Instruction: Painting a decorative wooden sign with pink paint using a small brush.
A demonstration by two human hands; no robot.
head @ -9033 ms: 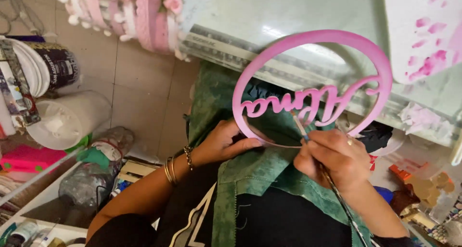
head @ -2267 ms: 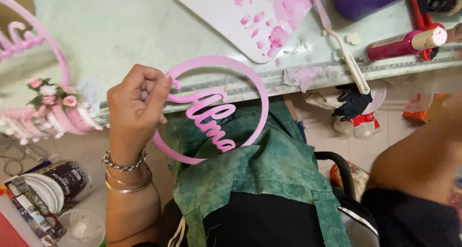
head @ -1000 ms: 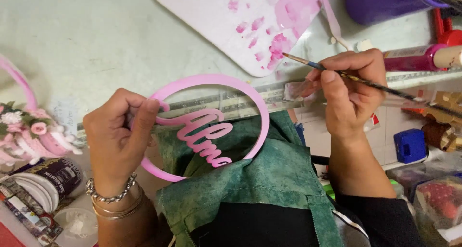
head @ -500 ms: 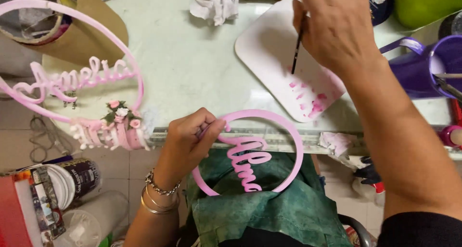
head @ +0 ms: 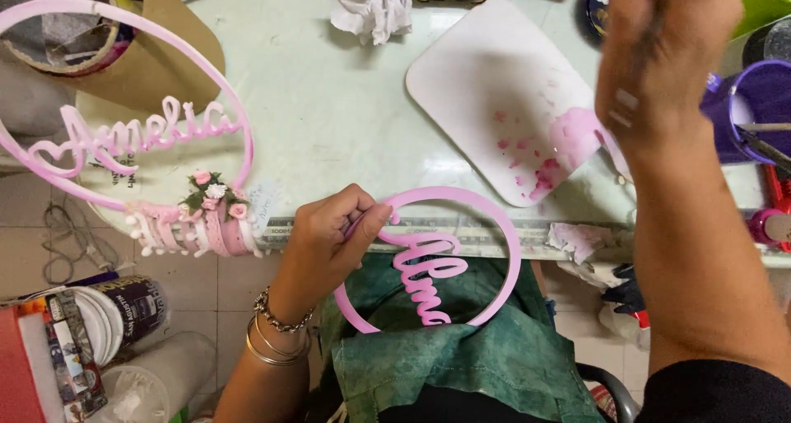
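Note:
My left hand (head: 325, 242) pinches the left rim of a pink hoop (head: 504, 225) with a cursive name cut across its middle. The hoop is held upright over my green apron (head: 494, 361), just in front of the table's edge. My right hand (head: 659, 52) is raised at the upper right, blurred by motion, its back towards me. It hovers beside a white palette board (head: 478, 77) smeared with pink paint (head: 573, 135). A thin paintbrush shows only as a dark streak in its closed fingers.
A larger pink name hoop (head: 124, 139) with small flowers at its base stands at the left. A crumpled tissue (head: 371, 7) lies at the back, a purple cup (head: 754, 102) at the right. Paint tubs (head: 124, 308) sit on the floor at the left.
My right hand has lifted off the palette and swung right, towards the purple cup. The left hand keeps its hold on the small hoop, which has barely moved.

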